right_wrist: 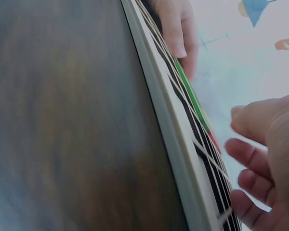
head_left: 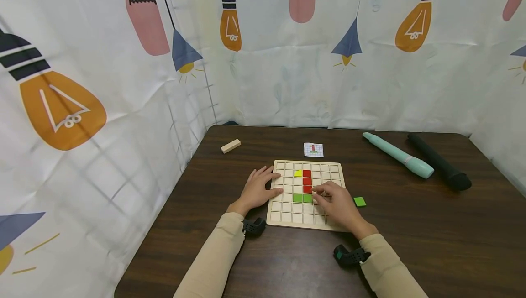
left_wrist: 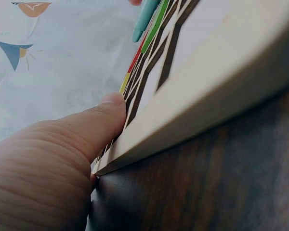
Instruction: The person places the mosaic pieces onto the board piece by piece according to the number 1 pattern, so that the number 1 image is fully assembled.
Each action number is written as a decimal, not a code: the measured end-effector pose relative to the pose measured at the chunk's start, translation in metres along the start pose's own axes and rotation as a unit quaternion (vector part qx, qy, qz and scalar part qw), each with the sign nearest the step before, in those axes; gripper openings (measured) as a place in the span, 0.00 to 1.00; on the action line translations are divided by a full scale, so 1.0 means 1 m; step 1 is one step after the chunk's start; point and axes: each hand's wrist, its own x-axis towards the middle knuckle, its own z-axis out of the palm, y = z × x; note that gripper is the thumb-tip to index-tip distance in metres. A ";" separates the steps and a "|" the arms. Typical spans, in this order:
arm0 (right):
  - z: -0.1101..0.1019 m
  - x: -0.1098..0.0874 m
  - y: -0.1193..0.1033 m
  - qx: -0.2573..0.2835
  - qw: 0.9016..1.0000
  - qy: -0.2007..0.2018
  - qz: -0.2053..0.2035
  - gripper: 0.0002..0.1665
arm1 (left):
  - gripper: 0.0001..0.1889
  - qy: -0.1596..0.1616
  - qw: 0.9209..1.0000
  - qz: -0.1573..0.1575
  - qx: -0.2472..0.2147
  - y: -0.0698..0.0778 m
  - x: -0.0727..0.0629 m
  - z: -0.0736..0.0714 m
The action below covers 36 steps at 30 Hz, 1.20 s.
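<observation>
A wooden grid board [head_left: 280, 217] lies flat on the dark table. On its squares sit a yellow triangular tile [head_left: 297, 173], a column of red tiles [head_left: 307, 181] and two green tiles [head_left: 302, 198] side by side below. My left hand [head_left: 259, 187] rests on the board's left edge, thumb and fingers spread; its thumb [left_wrist: 98, 120] lies along the edge in the left wrist view. Over the board's right half, beside the red and green tiles, my right hand [head_left: 337, 202] hovers with fingers bent. No tile shows between its thumb [right_wrist: 253, 118] and fingers in the right wrist view.
A loose green tile [head_left: 359, 201] lies right of the board. Behind it is a small pattern card [head_left: 313, 149]. A wooden block [head_left: 230, 146] sits at the back left. A mint-green bottle-shaped object [head_left: 398, 154] and a black cylindrical object [head_left: 439, 161] lie at the back right.
</observation>
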 end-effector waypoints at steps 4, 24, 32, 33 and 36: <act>-0.009 0.001 0.004 -0.013 1.000 0.016 0.016 0.10 | 0.29 0.000 1.000 0.001 0.000 -0.001 0.000 0.001; -0.055 -0.016 0.044 -0.057 0.997 0.033 0.048 0.12 | 0.29 -0.004 1.000 0.006 -0.007 0.000 0.000 0.002; -0.078 -0.024 0.061 -0.076 0.994 0.026 0.068 0.14 | 0.29 -0.001 1.000 0.003 -0.004 0.000 0.000 0.000; -0.081 -0.025 0.062 -0.079 0.994 0.025 0.070 0.15 | 0.29 -0.001 1.000 0.003 -0.003 0.000 0.000 0.000; -0.085 -0.026 0.066 -0.083 0.993 0.017 0.081 0.16 | 0.29 -0.003 1.000 0.000 0.002 -0.001 0.000 0.001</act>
